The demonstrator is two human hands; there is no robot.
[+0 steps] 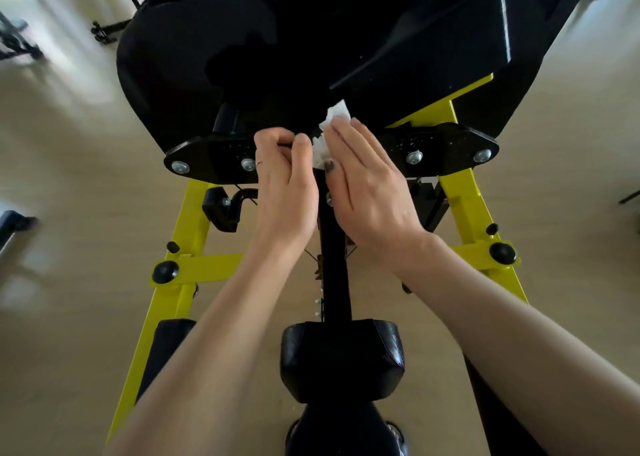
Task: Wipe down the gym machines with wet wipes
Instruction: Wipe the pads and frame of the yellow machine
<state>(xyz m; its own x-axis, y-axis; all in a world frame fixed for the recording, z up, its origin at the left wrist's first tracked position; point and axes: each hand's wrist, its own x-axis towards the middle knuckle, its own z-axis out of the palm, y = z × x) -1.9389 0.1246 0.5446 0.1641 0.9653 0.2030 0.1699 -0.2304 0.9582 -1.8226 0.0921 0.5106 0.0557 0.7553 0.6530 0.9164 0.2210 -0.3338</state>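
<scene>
A black and yellow gym machine point(194, 220) fills the view, seen from above. A crumpled white wet wipe point(334, 116) sits against the machine's black centre post, just below the big black pad point(242, 60). My right hand point(367, 185) covers the wipe, fingers straight over it and thumb tucked under it. My left hand point(287, 185) is beside it, fingers curled, and its thumb and fingers pinch the wipe's left edge. Most of the wipe is hidden between the two hands.
A black cross plate with bolts point(450, 154) runs behind the hands. A small black padded seat point(343, 358) lies below my forearms. Yellow frame legs point(481, 220) splay left and right over a beige floor. Other equipment point(20, 43) stands at the far left.
</scene>
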